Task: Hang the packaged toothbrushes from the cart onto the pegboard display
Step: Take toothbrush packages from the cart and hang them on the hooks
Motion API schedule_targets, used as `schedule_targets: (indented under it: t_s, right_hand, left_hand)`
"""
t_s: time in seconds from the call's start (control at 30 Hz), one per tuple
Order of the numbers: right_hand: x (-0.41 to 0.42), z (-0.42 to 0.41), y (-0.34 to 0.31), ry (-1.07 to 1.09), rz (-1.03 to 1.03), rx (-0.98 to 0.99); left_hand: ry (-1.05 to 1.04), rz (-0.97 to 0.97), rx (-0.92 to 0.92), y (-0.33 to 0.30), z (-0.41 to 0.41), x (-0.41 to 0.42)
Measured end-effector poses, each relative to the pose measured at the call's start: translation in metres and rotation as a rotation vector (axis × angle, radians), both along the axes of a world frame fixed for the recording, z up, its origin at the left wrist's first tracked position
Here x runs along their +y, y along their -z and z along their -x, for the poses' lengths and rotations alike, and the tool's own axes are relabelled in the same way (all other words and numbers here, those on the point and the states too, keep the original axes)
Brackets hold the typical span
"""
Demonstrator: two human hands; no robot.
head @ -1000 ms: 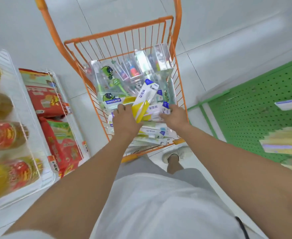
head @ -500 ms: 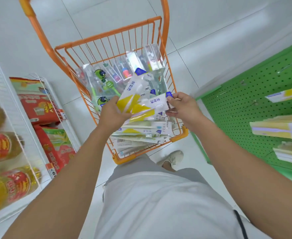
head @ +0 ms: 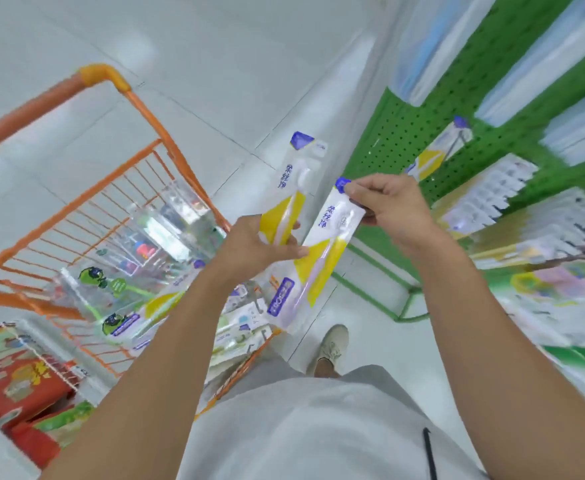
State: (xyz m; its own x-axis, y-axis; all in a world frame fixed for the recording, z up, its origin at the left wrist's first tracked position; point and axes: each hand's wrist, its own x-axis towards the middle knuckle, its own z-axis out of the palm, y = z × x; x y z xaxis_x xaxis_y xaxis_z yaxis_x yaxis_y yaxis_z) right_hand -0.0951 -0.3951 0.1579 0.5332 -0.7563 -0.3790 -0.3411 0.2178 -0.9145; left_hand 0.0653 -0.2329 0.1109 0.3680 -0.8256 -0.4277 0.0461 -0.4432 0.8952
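My left hand (head: 256, 249) grips the lower part of a white, yellow and blue toothbrush pack (head: 289, 188), which stands upright. My right hand (head: 386, 206) pinches the blue top corner of a second identical pack (head: 318, 258), which hangs slanted down between both hands; my left thumb touches it too. Both packs are held above the right rim of the orange wire cart (head: 118, 188), which holds several more packaged toothbrushes (head: 135, 282). The green pegboard (head: 433, 140) rises to the right, with a matching pack (head: 436, 150) hanging on a peg.
Several blurred rows of hung packs (head: 512, 216) fill the pegboard further right. Its green base frame (head: 405, 306) stands on the white floor near my shoe (head: 331, 344). A white wire shelf with red snack bags (head: 17, 375) sits at the lower left.
Both hands lifted out of the cart with one pack each and moved right toward the pegboard. The view has swung right and up, so more of the pegboard shows.
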Motion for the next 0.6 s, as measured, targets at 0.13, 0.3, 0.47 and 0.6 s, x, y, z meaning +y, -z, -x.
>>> schedule_targets:
  t_s: [0.13, 0.3, 0.47, 0.6]
  right_hand:
    - [-0.018, 0.030, 0.002, 0.261, -0.075, -0.082]
    - [-0.029, 0.074, 0.018, 0.231, -0.280, -0.115]
    - [-0.033, 0.111, 0.051, 0.205, -0.294, -0.075]
    - [-0.051, 0.119, 0.067, 0.266, -0.240, -0.062]
  left_hand:
    - [0.058, 0.004, 0.064, -0.003, 0.036, -0.045]
    - [-0.003, -0.030, 0.164, -0.003, 0.073, -0.082]
    - [-0.033, -0.085, 0.112, 0.008, 0.100, -0.110]
    - [-0.141, -0.169, -0.041, 0.020, 0.114, -0.118]
